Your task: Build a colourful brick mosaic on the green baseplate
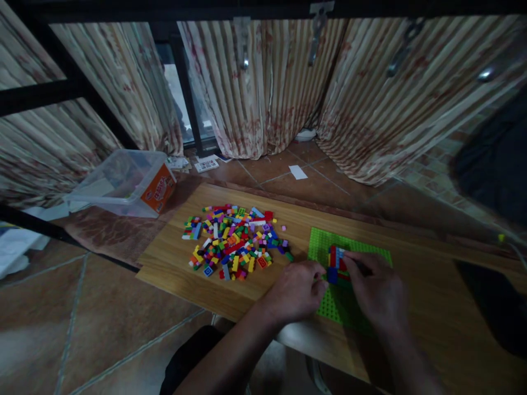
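On the green studded baseplate (pixel 325 241) sits a small build of building bricks (pixel 335 260) in red, light blue, dark blue and a little yellow. My right hand (pixel 376 288) reaches over it from the right, thumb and fingers pinched at a brick on its upper right part, which the fingertips partly hide. Close to the build's left side is my left hand (pixel 296 291), its fingers curled together over the plate's left edge. Whether anything is between those fingers cannot be made out.
A loose pile of coloured bricks (pixel 234 241) spreads over the wooden table (pixel 173 263) to the left. Beyond it stands a clear plastic box (pixel 119 186) with an orange label. A dark flat object (pixel 489 302) lies at the right. Striped curtains (pixel 263 88) hang behind.
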Tool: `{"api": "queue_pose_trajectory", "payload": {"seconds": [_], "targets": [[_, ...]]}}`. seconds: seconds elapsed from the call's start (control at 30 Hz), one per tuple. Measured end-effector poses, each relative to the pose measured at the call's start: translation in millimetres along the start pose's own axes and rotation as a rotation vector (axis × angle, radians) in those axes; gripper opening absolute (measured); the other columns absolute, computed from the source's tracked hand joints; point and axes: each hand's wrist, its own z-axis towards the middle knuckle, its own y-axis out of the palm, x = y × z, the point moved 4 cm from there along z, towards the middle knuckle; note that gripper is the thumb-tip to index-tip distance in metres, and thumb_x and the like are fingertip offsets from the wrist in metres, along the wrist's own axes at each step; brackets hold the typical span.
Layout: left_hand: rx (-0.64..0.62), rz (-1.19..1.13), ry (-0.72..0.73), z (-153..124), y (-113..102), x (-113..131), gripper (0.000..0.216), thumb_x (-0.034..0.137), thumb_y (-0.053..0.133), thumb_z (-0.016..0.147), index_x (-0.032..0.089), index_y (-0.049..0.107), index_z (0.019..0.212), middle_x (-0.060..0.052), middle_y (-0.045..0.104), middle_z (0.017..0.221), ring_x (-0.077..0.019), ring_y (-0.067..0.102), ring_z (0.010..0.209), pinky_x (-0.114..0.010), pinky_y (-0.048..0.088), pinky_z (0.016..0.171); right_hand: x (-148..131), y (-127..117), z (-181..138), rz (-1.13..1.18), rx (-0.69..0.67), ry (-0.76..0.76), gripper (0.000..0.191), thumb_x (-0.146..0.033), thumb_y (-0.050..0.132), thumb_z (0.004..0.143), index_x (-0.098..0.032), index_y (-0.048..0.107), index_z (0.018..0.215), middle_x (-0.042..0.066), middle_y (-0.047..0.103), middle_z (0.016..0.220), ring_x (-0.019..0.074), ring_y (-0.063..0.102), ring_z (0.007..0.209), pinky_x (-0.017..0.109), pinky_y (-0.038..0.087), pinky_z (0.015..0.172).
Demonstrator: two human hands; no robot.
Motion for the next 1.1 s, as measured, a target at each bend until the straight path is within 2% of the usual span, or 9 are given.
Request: {"api": "queue_pose_trajectory", "payload": {"seconds": [0.17, 0.3, 0.5, 0.67, 0.77, 0.87, 1.03, 1.1], "targets": [[-0.046, 0.048, 0.014, -1.6, -0.8, 3.8, 0.027, 0.028, 0.051, 0.087, 0.018, 0.066, 0.106, -0.007, 0.072, 0.098, -0.0192, 0.065, 0.087, -0.03, 0.051, 0.08, 1.2, 6.6, 1.3, -0.135, -0.041, -0.061, 0.042, -0.051, 0.045, 0.088, -0.019, 0.072, 0.091, 0.011, 0.068, 0.096, 0.0263, 0.064, 0.084, 0.041, 0.05, 0.073], [-0.087, 0.07, 0.028, -2.0, -1.5, 6.1, 0.025, 0.028, 0.05, 0.087, 0.018, 0.066, 0.103, -0.006, 0.072, 0.095, -0.019, 0.066, 0.086, -0.029, 0.051, 0.079, 1.6, 7.8, 1.1, -0.123, -0.041, -0.071, 0.042, -0.052, 0.047, 0.087, -0.019, 0.072, 0.089, 0.01, 0.068, 0.095, 0.025, 0.064, 0.082, 0.039, 0.05, 0.071], [-0.012, 0.031, 0.065, -2.6, -8.6, 7.4, 0.024, 0.027, 0.048, 0.088, 0.019, 0.067, 0.101, -0.006, 0.073, 0.094, -0.0196, 0.068, 0.085, -0.029, 0.052, 0.078, -1.5, 7.5, 0.6, -0.158, -0.005, -0.09, 0.043, -0.054, 0.045, 0.087, -0.02, 0.072, 0.085, 0.01, 0.068, 0.092, 0.0243, 0.064, 0.076, 0.038, 0.049, 0.066], [0.243, -0.15, 0.176, -7.5, -24.1, 15.2, 0.028, 0.021, 0.043, 0.092, 0.018, 0.068, 0.105, -0.005, 0.074, 0.093, -0.0156, 0.068, 0.081, -0.025, 0.053, 0.077, -22.1, 15.4, -5.6, -0.069, 0.023, -0.144, 0.036, -0.048, 0.047, 0.088, -0.019, 0.07, 0.09, 0.009, 0.069, 0.094, 0.0234, 0.064, 0.079, 0.036, 0.048, 0.07], [0.421, -0.266, 0.187, -12.0, -38.1, 14.7, 0.027, 0.022, 0.043, 0.093, 0.018, 0.068, 0.102, -0.004, 0.073, 0.089, -0.0144, 0.067, 0.078, -0.024, 0.053, 0.076, -42.1, 30.4, -13.9, 0.06, -0.085, -0.2, 0.03, -0.042, 0.047, 0.09, -0.019, 0.068, 0.092, 0.009, 0.067, 0.094, 0.0221, 0.063, 0.083, 0.035, 0.048, 0.072], [0.581, -0.363, 0.15, -14.8, -57.6, 5.5, 0.024, 0.025, 0.047, 0.093, 0.018, 0.069, 0.1, -0.004, 0.072, 0.085, -0.0141, 0.066, 0.076, -0.024, 0.053, 0.072, -67.4, 50.2, -26.8, 0.184, -0.225, -0.257, 0.025, -0.035, 0.048, 0.091, -0.019, 0.066, 0.097, 0.008, 0.065, 0.097, 0.0215, 0.062, 0.088, 0.035, 0.048, 0.076], [0.829, -0.636, 0.013, -16.9, -93.1, -21.0, 0.02, 0.029, 0.054, 0.09, 0.016, 0.069, 0.093, -0.001, 0.066, 0.071, -0.0115, 0.06, 0.063, -0.021, 0.048, 0.057, -105.9, 78.3, -44.1, 0.18, -0.264, -0.323, 0.018, -0.029, 0.052, 0.09, -0.022, 0.066, 0.099, 0.006, 0.064, 0.097, 0.0216, 0.059, 0.091, 0.035, 0.047, 0.079], [0.884, -0.713, -0.039, -17.7, -100.6, -28.2, 0.019, 0.03, 0.057, 0.087, 0.016, 0.069, 0.089, 0.0, 0.064, 0.067, -0.0104, 0.057, 0.058, -0.02, 0.046, 0.055, -114.7, 86.8, -45.8, 0.132, -0.252, -0.332, 0.02, -0.03, 0.057, 0.088, -0.02, 0.065, 0.103, 0.007, 0.064, 0.101, 0.0236, 0.058, 0.094, 0.037, 0.046, 0.083]]}}
